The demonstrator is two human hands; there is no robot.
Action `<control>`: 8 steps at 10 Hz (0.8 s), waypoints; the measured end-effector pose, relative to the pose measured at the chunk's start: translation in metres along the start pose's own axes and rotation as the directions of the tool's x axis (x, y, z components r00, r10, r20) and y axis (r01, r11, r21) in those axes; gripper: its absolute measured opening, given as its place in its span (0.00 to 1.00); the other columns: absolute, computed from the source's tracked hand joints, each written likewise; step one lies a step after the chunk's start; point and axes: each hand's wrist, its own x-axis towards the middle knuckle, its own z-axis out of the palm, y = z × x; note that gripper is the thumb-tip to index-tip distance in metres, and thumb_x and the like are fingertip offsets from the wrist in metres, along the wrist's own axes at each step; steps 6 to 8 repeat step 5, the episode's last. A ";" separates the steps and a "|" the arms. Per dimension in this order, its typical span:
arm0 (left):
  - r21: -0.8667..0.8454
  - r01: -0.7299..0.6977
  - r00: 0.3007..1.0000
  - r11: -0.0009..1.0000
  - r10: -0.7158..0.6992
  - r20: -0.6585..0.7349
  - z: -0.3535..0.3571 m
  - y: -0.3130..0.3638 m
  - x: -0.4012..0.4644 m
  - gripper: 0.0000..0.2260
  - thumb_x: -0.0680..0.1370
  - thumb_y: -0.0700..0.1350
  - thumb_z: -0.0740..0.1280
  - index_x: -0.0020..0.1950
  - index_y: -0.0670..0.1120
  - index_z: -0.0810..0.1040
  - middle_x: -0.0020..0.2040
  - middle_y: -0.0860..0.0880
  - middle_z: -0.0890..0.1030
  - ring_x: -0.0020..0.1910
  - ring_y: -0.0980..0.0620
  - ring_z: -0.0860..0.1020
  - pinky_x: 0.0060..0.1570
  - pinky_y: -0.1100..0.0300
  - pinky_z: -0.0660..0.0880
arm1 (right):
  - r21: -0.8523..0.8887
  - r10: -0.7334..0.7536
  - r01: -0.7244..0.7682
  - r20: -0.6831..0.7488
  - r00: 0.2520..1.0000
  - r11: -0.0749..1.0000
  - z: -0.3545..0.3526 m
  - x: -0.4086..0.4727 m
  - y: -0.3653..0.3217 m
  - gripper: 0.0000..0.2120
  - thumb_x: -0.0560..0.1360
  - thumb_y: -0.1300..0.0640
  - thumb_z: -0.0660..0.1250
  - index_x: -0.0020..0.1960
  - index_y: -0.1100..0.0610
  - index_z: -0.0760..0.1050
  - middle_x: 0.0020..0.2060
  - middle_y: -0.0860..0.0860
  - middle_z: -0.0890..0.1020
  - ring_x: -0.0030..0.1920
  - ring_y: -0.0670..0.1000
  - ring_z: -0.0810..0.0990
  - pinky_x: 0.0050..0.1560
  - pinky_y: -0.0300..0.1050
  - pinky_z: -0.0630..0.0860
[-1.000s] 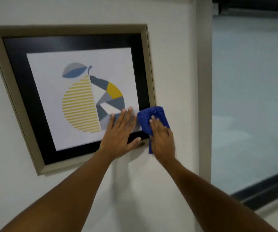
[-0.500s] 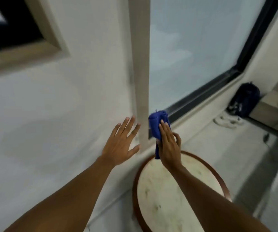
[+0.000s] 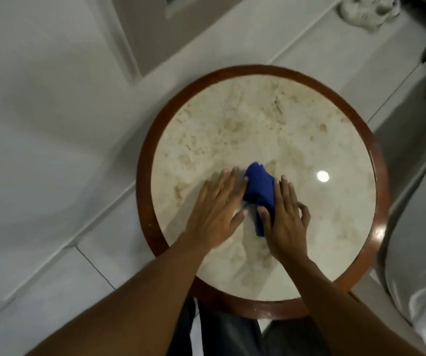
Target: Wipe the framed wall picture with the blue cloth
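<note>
While the blue cloth (image 3: 259, 192) lies bunched near the centre of the bench (image 3: 270, 119), we judge it soft, light and easily gathered. Right hand (image 3: 285, 222) pinches it; left hand (image 3: 217, 214) rests flat, fingers spread, touching its edge.

Both arms reaching forward and down, left hand (image 3: 217, 211) flat with fingers extended, right hand (image 3: 285, 222) curled closed.

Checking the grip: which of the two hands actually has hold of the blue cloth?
The right hand: its thumb and fingers close around the blue cloth over the round table. The left hand lies flat, fingers straight, beside it.
</note>
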 end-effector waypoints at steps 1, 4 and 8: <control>0.061 -0.039 0.998 0.997 0.041 -0.037 0.010 -0.001 0.019 0.31 0.83 0.59 0.48 0.82 0.48 0.46 0.83 0.44 0.48 0.82 0.44 0.46 0.79 0.41 0.48 | -0.069 -0.030 0.028 -0.032 0.999 0.997 0.003 0.005 0.002 0.30 0.82 0.41 0.48 0.79 0.52 0.48 0.79 0.50 0.50 0.78 0.50 0.46 0.72 0.47 0.46; 0.184 0.119 0.992 0.976 -0.127 0.030 -0.030 -0.008 -0.004 0.34 0.81 0.61 0.55 0.82 0.47 0.48 0.83 0.44 0.47 0.82 0.44 0.46 0.78 0.42 0.45 | -0.228 -0.158 0.206 0.212 0.964 0.952 -0.023 0.011 -0.032 0.31 0.81 0.43 0.52 0.79 0.54 0.48 0.79 0.53 0.52 0.78 0.56 0.50 0.73 0.56 0.53; 0.212 0.120 0.985 0.970 -0.143 0.099 -0.058 -0.004 -0.021 0.36 0.81 0.62 0.55 0.82 0.45 0.48 0.82 0.44 0.41 0.81 0.44 0.43 0.78 0.42 0.44 | -0.149 -0.127 0.179 0.308 0.943 0.972 -0.048 0.005 -0.044 0.32 0.81 0.42 0.51 0.79 0.52 0.45 0.79 0.53 0.48 0.78 0.55 0.46 0.74 0.56 0.50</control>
